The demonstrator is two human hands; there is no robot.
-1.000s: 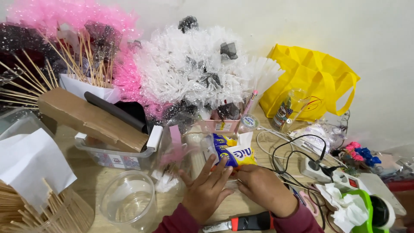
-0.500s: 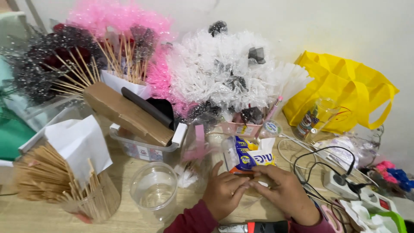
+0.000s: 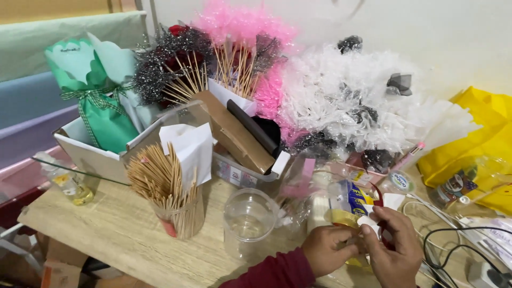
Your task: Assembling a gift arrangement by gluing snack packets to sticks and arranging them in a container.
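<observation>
I pinch a small white piece between both hands at five o'clock on the worktop, left hand and right hand fingers closed on it, just before the blue-and-yellow packet. Next, I judge, needs steady peeling.

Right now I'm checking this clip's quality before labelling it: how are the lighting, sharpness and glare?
Head view: light is even and soft, with only faint shadows on the wooden table; the skewers look reasonably sharp; the left hand and right hand are slightly soft; mild highlights on the clear plastic cup; the white cellophane bunch looks bright, nearly washed out.
</observation>
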